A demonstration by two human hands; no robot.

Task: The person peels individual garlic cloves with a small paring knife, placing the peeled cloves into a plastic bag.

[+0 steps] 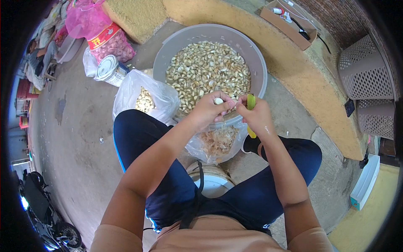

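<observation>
Over the near rim of a large grey tub [261, 63] my two hands meet, fingertips close together. My left hand [210, 111] is closed around a pale garlic clove [218, 101]. In my right hand [257, 116] is a small knife with a yellow-green handle [251, 102]; its blade cannot be made out. Many unpeeled garlic cloves [205, 67] fill the tub. Left of it, a white plastic bag [126, 90] holds peeled cloves [145, 101]. Below my hands, between my legs, lies a clear bag of papery garlic skins [219, 142].
A lidded paint bucket [110, 69] and a pink mesh sack of garlic [111, 44] stand at upper left. A low yellow ledge [289, 75] runs behind the tub, with a cardboard box [289, 25] on it. Perforated grey baskets [364, 67] are at right, a motorcycle [44, 210] at lower left.
</observation>
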